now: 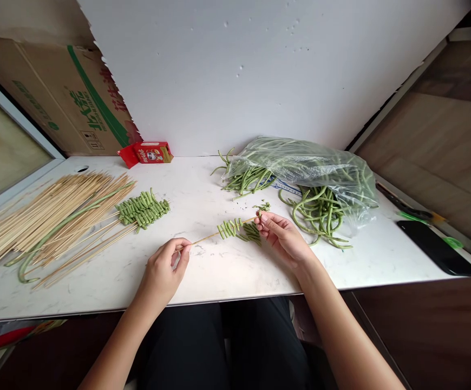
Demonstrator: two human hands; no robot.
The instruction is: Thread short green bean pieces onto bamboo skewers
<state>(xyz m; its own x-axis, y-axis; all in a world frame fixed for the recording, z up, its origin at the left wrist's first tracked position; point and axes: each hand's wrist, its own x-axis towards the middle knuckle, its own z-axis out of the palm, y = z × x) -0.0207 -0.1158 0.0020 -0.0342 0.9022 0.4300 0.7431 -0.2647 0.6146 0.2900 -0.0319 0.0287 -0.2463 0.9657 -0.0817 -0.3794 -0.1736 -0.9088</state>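
Observation:
My left hand (165,266) pinches the near end of a thin bamboo skewer (206,237) just above the white table (227,271). Folded green bean pieces (235,228) are threaded along the skewer's far half. My right hand (281,233) is closed on the skewer's tip and the beans there. A small bit of cut bean (263,206) lies just beyond those fingers. To the left lie finished bean skewers (143,208) beside a large pile of bare skewers (44,216), with one long bean (60,227) across the pile.
A clear plastic bag of long green beans (304,165) lies at the back right, with loose beans (319,214) spilling out. A black phone (438,248) and a knife (406,206) lie at the right edge. A red box (152,152) and a cardboard carton (69,92) stand at the back left.

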